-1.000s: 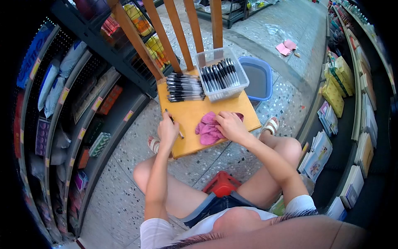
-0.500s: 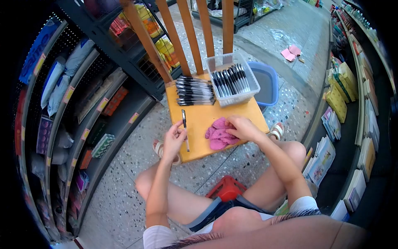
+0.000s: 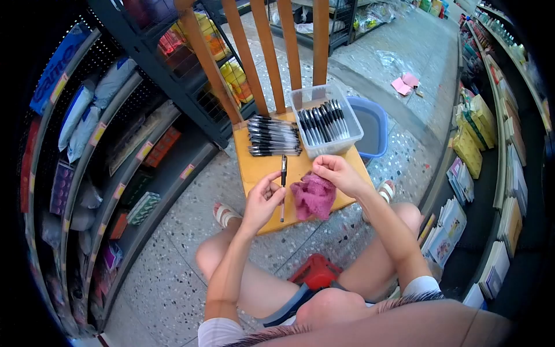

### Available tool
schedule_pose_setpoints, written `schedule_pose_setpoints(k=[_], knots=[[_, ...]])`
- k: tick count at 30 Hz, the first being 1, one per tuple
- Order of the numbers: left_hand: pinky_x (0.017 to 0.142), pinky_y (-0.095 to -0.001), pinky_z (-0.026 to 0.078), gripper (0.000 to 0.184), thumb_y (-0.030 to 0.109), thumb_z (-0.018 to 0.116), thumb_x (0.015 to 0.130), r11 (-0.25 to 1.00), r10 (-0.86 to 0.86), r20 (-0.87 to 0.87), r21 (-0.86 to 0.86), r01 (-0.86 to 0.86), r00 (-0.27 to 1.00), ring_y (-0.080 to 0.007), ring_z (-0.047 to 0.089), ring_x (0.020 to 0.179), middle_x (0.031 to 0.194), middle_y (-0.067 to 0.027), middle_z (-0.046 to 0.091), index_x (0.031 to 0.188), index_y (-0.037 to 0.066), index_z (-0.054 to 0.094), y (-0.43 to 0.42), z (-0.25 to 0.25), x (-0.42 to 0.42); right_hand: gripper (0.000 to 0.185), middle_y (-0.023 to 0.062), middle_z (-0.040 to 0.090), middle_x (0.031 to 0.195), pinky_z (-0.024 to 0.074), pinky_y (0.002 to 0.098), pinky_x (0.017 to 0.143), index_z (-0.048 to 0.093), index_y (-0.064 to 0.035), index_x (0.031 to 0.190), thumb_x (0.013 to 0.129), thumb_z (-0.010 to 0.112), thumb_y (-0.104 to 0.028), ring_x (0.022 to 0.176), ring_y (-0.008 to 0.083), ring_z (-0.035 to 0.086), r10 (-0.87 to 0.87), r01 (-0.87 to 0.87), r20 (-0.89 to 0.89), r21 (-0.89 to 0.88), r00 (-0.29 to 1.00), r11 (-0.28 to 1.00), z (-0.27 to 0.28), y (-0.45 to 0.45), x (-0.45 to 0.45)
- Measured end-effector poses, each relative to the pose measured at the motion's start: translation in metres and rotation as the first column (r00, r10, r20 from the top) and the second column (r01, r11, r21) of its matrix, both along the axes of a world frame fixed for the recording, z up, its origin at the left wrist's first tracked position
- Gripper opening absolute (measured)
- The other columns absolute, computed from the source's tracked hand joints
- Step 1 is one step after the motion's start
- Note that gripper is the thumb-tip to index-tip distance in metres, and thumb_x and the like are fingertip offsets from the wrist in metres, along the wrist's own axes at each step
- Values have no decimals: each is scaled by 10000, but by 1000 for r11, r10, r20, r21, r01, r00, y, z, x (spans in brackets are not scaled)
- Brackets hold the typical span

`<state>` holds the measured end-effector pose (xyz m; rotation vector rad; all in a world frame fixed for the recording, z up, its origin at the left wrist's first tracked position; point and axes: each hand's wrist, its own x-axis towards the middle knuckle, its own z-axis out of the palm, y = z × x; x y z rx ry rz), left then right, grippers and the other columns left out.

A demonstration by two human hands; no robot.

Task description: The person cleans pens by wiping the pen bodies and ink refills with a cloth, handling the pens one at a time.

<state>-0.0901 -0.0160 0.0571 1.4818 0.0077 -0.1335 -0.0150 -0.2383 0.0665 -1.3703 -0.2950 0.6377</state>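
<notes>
My left hand (image 3: pixel 265 199) is closed on a pen (image 3: pixel 284 172) with a black cap and clear barrel, held upright over the front of the wooden chair seat (image 3: pixel 249 180). In my right hand (image 3: pixel 340 175), thumb and fingers pinch the top of a pink cloth (image 3: pixel 314 197), which hangs bunched beside the pen. The pen and the cloth are close together; I cannot tell whether they touch. Behind my hands, a stack of similar pens (image 3: pixel 274 136) lies on the seat. To its right, a clear plastic box (image 3: pixel 331 149) holds several more pens standing at a slant.
A blue basin (image 3: pixel 374 151) stands on the floor behind the box. Wooden slats (image 3: pixel 270 52) rise at the chair's back. Stocked shelves (image 3: pixel 124 191) curve along the left, with books (image 3: pixel 445 231) on the right. A red stool (image 3: pixel 315 272) is under me. Pink paper (image 3: pixel 404 84) lies on the floor.
My right hand has lifted the pink cloth by its top, so it hangs from the fingers. My left hand has moved right with the pen, close to the cloth.
</notes>
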Motion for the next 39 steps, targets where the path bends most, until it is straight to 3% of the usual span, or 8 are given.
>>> schedule_pose_setpoints(k=[5,9,12,18,22,31,32,39], knots=[[605,-196,436,409,42,567,870,999,5,10,-40,-5,1000,-59,523,663,756,2,540,1251,-30,440,-11,3,11,98,-45,558,809,408,173,635,525,-72,946,877,583,-108,742,19,515,1,-9,-118,-71,993,997,15,-1,1],[620,-204,432,413,54,550,876,999,-8,28,-34,9,1000,-68,519,672,762,-3,542,1265,-21,433,-19,6,15,178,5,578,889,450,196,699,507,-57,1022,857,568,-26,774,64,548,22,6,209,-134,978,991,-24,-3,4],[621,-201,434,412,53,552,874,999,-28,30,-40,29,999,-66,522,675,765,-4,544,1262,-23,435,-23,12,14,177,32,590,934,471,216,701,503,-50,1056,882,535,-44,816,83,569,-97,93,-13,-161,995,982,-3,-7,-2],[621,-197,446,407,40,568,864,997,-78,30,-7,78,996,-64,537,679,776,-7,550,1247,-25,448,-29,12,9,184,61,601,1003,510,263,754,499,-45,1087,904,504,-65,867,132,605,-123,276,-390,366,913,889,11,-21,-1],[625,-199,452,407,23,577,856,995,-100,37,14,99,994,-65,539,683,779,-7,552,1241,-27,454,-34,13,6,284,81,578,1082,516,293,812,440,-49,1155,885,528,-36,960,153,593,-72,231,-291,559,954,796,9,-22,-2],[591,-172,419,394,4,587,843,992,-119,54,35,118,991,-29,506,664,757,20,537,1223,-31,490,-51,6,-4,222,74,588,1093,475,267,847,516,-24,1082,872,568,-70,982,129,576,-170,189,-97,235,981,954,-6,0,-16],[570,-162,408,385,-3,586,839,995,-102,61,17,102,993,-16,495,648,746,28,531,1213,-35,503,-51,5,-5,236,38,608,990,493,253,764,529,-18,1082,862,587,-80,868,112,590,-173,178,-42,232,984,956,-9,2,-16],[591,-179,438,352,20,610,832,987,-89,87,144,76,992,-27,518,666,754,10,565,1169,-40,530,-45,-6,-3,162,43,624,903,484,247,756,550,8,1029,896,475,-42,835,90,584,-139,114,114,202,984,973,-19,9,-10]])
